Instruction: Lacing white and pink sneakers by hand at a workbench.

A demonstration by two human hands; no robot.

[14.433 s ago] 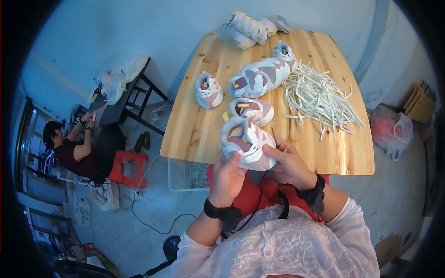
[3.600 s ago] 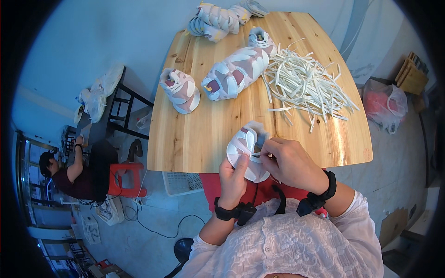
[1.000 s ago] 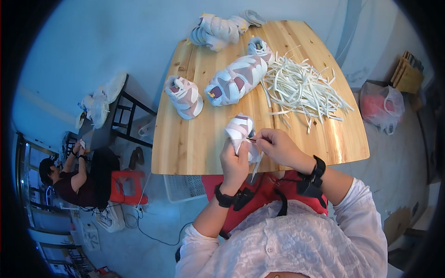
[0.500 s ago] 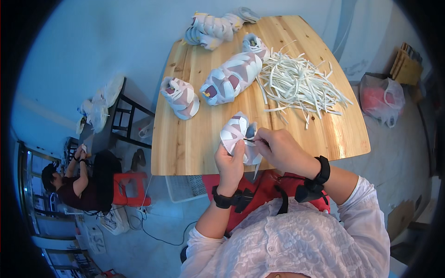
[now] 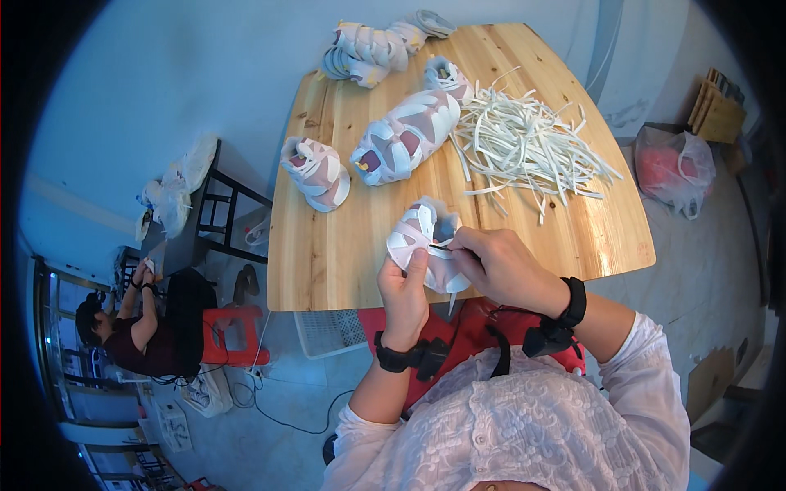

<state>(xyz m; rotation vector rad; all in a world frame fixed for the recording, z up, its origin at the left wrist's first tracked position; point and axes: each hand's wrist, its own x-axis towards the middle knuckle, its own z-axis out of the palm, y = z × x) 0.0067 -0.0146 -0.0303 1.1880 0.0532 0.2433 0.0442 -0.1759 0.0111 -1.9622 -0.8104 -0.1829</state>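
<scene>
A white and mauve shoe upper [image 5: 412, 227] is at the table's near edge, its opening turned to the right. My left hand [image 5: 404, 296] is closed on its lower left side, thumb pressed on the outside. My right hand [image 5: 501, 266] pinches a thin dark tool [image 5: 440, 246] whose tip meets the upper by its lace holes; its exact kind is too small to tell. A white lace end hangs below the upper, past the table edge. To the left, a laced shoe upper [image 5: 316, 173] stands by itself.
Nested shoe uppers [image 5: 409, 135] lie mid-table, with another laced upper [image 5: 446, 78] behind them and a stack [image 5: 368, 51] at the far edge. A heap of white laces [image 5: 532, 147] covers the right side. Left, a co-worker [image 5: 143, 331] sits near a red stool [image 5: 233, 335].
Both hands stay at the upper, and the thin tool still points into it. The upper is turned very slightly; the view has shifted a little.
</scene>
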